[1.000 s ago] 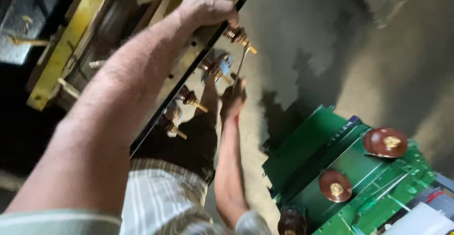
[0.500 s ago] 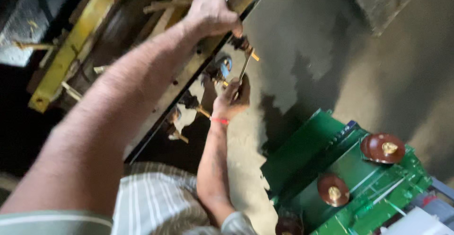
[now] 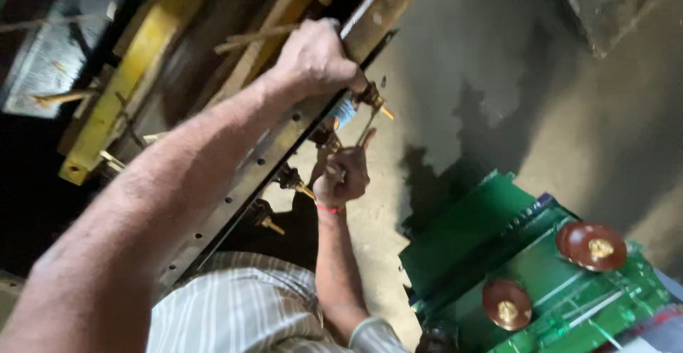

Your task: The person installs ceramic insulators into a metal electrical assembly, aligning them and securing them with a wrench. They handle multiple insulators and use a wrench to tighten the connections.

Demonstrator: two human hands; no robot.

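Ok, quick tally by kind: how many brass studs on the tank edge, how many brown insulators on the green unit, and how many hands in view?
Brass studs: 4, first at
Brown insulators: 2 in full view, first at
Hands: 2, left, right
Total: 8

Two hands show: the left hand [image 3: 313, 58] far up on the dark metal edge, the right hand [image 3: 343, 175] just below it. About four brass-tipped terminals [image 3: 293, 181] line that edge, though shadow blurs the count. Two reddish-brown disc insulators [image 3: 592, 246] sit on one green metal housing [image 3: 462, 236] at the right.
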